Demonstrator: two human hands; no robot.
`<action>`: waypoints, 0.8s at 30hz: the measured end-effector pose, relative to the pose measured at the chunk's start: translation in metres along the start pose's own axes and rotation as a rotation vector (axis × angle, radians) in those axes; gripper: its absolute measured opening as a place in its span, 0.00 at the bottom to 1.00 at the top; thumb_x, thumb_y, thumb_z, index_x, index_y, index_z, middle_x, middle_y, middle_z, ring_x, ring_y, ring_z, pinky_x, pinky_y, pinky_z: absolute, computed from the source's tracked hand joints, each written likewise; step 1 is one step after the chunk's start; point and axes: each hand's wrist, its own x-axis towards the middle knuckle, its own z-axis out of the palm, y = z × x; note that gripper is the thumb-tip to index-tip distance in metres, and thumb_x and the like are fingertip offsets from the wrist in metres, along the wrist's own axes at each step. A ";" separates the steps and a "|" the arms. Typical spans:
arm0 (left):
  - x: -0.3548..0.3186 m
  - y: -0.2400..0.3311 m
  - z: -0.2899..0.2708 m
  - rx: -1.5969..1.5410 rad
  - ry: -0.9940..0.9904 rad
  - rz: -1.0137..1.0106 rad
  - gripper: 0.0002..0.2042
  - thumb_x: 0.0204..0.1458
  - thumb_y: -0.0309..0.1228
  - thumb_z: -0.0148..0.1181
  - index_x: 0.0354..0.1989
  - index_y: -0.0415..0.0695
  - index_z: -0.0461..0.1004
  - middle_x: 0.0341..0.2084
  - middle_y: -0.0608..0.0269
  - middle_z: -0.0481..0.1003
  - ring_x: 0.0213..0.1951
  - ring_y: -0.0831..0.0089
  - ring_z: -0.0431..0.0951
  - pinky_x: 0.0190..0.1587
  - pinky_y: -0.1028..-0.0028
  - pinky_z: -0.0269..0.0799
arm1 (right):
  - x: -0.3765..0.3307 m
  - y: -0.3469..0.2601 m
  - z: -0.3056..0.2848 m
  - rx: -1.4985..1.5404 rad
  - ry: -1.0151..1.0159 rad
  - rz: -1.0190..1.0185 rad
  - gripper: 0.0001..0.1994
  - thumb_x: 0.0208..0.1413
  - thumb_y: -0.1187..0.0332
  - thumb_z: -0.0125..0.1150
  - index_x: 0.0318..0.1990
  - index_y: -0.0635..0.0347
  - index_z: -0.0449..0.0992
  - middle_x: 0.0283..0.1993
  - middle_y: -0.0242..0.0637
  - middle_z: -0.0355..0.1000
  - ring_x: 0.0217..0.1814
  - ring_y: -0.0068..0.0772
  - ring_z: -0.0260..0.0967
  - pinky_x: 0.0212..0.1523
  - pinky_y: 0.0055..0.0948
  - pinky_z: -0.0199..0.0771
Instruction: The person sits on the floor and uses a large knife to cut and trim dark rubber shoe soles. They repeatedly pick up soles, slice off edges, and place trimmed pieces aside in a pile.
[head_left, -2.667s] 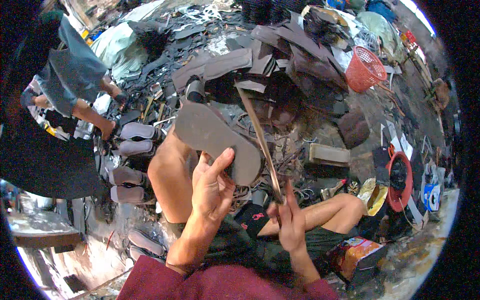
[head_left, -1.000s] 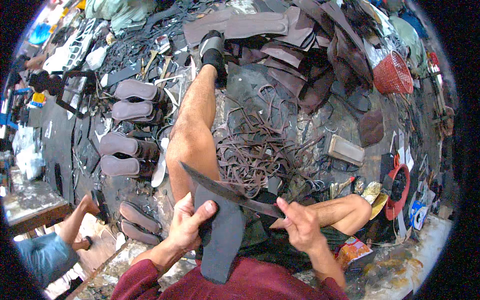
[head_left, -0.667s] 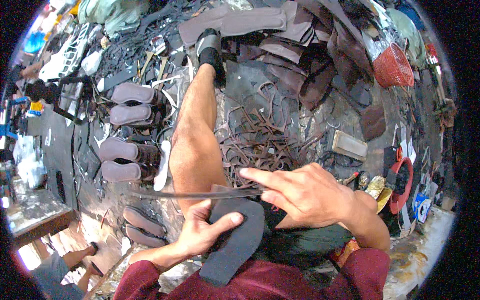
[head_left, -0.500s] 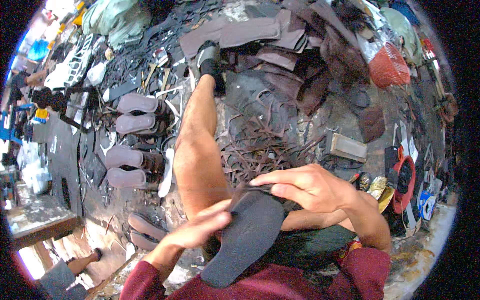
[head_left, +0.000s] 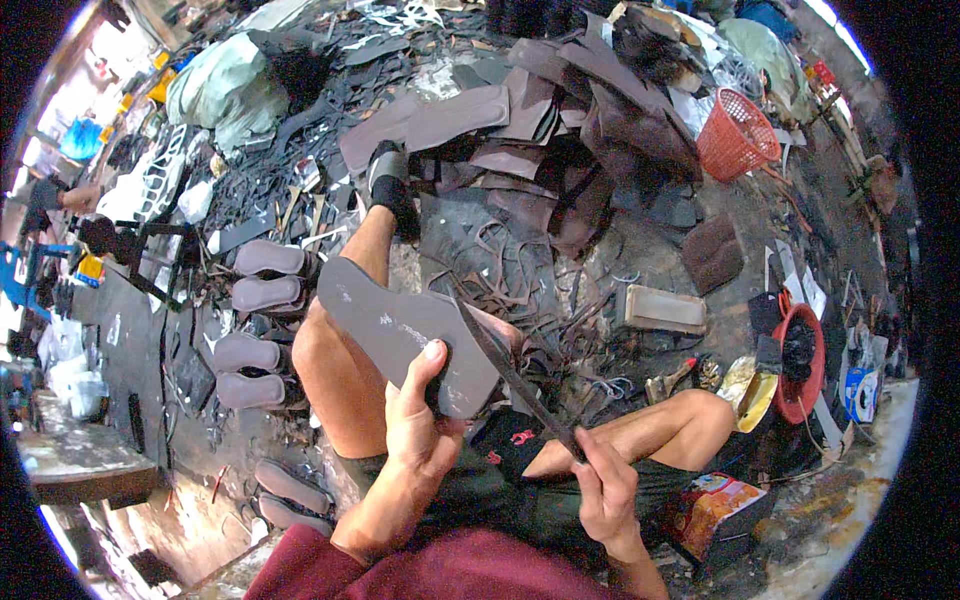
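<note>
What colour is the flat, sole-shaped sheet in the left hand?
The sole-shaped sheet is grey (head view).

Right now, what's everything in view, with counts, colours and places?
Shoe sole: one, grey, centre
Knife: one, dark, beside the sole
Sole stacks: four, greyish, left of knees
Further soles: two, greyish, lower left
Sheets: several, brown, upper centre
Offcut strips: many, brown, beyond the knife
Block: one, cream, centre right
Basket: one, red, upper right
Round basin-like thing: one, red, far right
Large sack: one, pale green, upper left
Scraps: countless, mostly dark, upper left
Left hand: one, bare, gripping sole
Right hand: one, bare, gripping knife
Legs: two, bent, lower centre
</note>
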 end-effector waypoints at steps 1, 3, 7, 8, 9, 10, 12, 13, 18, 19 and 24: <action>0.002 -0.003 -0.007 -0.025 0.024 -0.034 0.22 0.55 0.40 0.61 0.54 0.39 0.69 0.45 0.56 0.77 0.47 0.64 0.78 0.53 0.66 0.73 | -0.014 0.004 -0.003 -0.009 0.000 0.019 0.18 0.61 0.73 0.52 0.57 0.71 0.72 0.36 0.51 0.75 0.33 0.45 0.75 0.38 0.35 0.74; 0.000 -0.011 -0.015 -0.011 0.078 -0.070 0.22 0.55 0.39 0.61 0.54 0.40 0.69 0.45 0.57 0.77 0.45 0.64 0.79 0.51 0.65 0.75 | -0.025 0.006 -0.008 -0.030 -0.013 0.039 0.16 0.61 0.74 0.52 0.53 0.73 0.74 0.36 0.53 0.74 0.33 0.47 0.74 0.37 0.37 0.74; -0.005 -0.027 -0.035 0.095 0.114 -0.043 0.22 0.53 0.38 0.64 0.53 0.41 0.69 0.41 0.60 0.77 0.41 0.64 0.80 0.47 0.63 0.78 | 0.004 -0.001 -0.016 -0.040 -0.091 0.043 0.16 0.59 0.75 0.54 0.54 0.66 0.75 0.33 0.48 0.74 0.31 0.48 0.73 0.34 0.38 0.73; -0.006 -0.027 -0.045 0.123 0.118 -0.022 0.22 0.52 0.37 0.64 0.53 0.41 0.69 0.40 0.60 0.77 0.41 0.64 0.79 0.47 0.64 0.78 | 0.017 -0.002 -0.014 -0.027 -0.128 0.035 0.16 0.60 0.75 0.54 0.55 0.63 0.75 0.31 0.45 0.73 0.30 0.47 0.73 0.32 0.37 0.72; -0.005 -0.029 -0.061 0.129 0.102 -0.031 0.25 0.48 0.36 0.66 0.53 0.41 0.67 0.39 0.60 0.76 0.40 0.64 0.79 0.46 0.63 0.78 | 0.028 0.000 -0.010 -0.056 -0.180 0.044 0.17 0.60 0.71 0.55 0.57 0.57 0.75 0.31 0.44 0.74 0.29 0.47 0.74 0.31 0.39 0.73; -0.007 -0.029 -0.059 0.161 0.097 -0.020 0.26 0.47 0.36 0.66 0.54 0.40 0.67 0.39 0.59 0.75 0.40 0.64 0.79 0.45 0.63 0.78 | 0.039 0.000 -0.007 -0.088 -0.231 0.052 0.18 0.61 0.68 0.56 0.58 0.52 0.74 0.30 0.42 0.74 0.29 0.47 0.74 0.30 0.40 0.75; -0.011 -0.028 -0.053 0.219 0.085 -0.001 0.28 0.45 0.35 0.66 0.54 0.39 0.65 0.40 0.57 0.75 0.39 0.63 0.79 0.44 0.63 0.79 | 0.057 -0.001 0.001 -0.087 -0.283 0.042 0.19 0.61 0.67 0.57 0.60 0.47 0.73 0.28 0.41 0.72 0.29 0.46 0.74 0.29 0.41 0.74; -0.012 -0.027 -0.060 0.139 0.058 -0.042 0.27 0.43 0.28 0.69 0.53 0.37 0.67 0.40 0.58 0.74 0.42 0.62 0.78 0.47 0.63 0.78 | 0.068 0.001 0.007 -0.046 -0.283 0.013 0.19 0.61 0.68 0.57 0.61 0.49 0.73 0.27 0.40 0.70 0.28 0.44 0.73 0.28 0.39 0.73; -0.014 -0.015 -0.067 0.264 0.026 -0.129 0.27 0.40 0.25 0.72 0.51 0.34 0.69 0.40 0.56 0.76 0.43 0.62 0.78 0.49 0.64 0.77 | 0.113 0.000 0.035 -0.026 -0.330 -0.122 0.19 0.61 0.68 0.56 0.61 0.47 0.73 0.26 0.38 0.70 0.28 0.43 0.73 0.28 0.40 0.73; -0.015 -0.016 -0.066 0.290 0.008 -0.133 0.28 0.40 0.25 0.73 0.51 0.34 0.69 0.40 0.57 0.76 0.43 0.62 0.78 0.50 0.63 0.77 | 0.118 0.000 0.046 0.028 -0.307 -0.137 0.20 0.61 0.68 0.56 0.61 0.47 0.73 0.27 0.40 0.70 0.29 0.42 0.74 0.30 0.39 0.74; 0.006 -0.010 -0.098 0.514 -0.560 0.355 0.20 0.43 0.24 0.73 0.47 0.48 0.78 0.53 0.49 0.75 0.55 0.50 0.75 0.59 0.49 0.68 | 0.102 0.013 0.048 0.284 0.095 0.026 0.24 0.66 0.63 0.53 0.67 0.62 0.64 0.37 0.44 0.77 0.27 0.30 0.73 0.27 0.31 0.73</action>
